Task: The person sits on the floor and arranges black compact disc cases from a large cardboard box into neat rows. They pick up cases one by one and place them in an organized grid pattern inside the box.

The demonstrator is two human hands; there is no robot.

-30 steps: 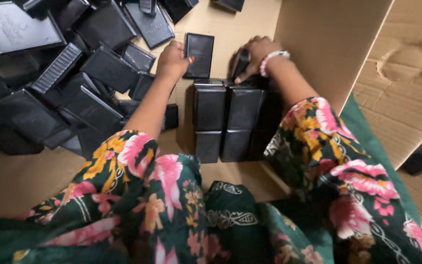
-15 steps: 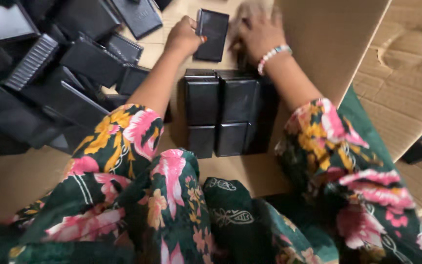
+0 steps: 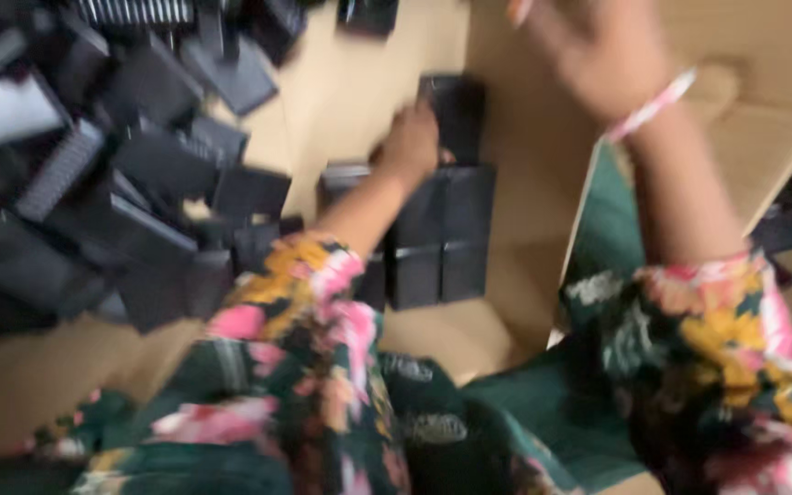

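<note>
Black flat case point(image 3: 456, 115): it is lying on the brown cardboard surface point(image 3: 359, 92), just beyond the neat block of stacked black cases point(image 3: 442, 238). Your left hand point(image 3: 410, 147) is resting at its near left edge, touching it; blur is hiding the fingers, so I cannot tell whether that grip is closing on the case or only pressing against it.

Right hand point(image 3: 602, 50): you are holding it raised near the top of the view, above the upright cardboard flap point(image 3: 524, 183), well apart from the case. It is carrying nothing that can be seen; the fingers are smeared by motion, so whether they are spread or curled I cannot tell. A pink and white bracelet point(image 3: 648, 105) is sitting on that wrist.

Stacked black cases: they are standing packed side by side in rows, directly under your left forearm and against the foot of the flap.

Loose pile of black cases point(image 3: 121, 183): it is spreading over the left part of the cardboard surface, pieces lying tilted and overlapping, some showing ribbed edges. It is sitting near the packed block, with a strip of bare cardboard running between the pile and the single case.

Sleeves point(image 3: 323, 312): you are wearing a dark green garment with pink and yellow flowers, filling the lower part of the view.
</note>
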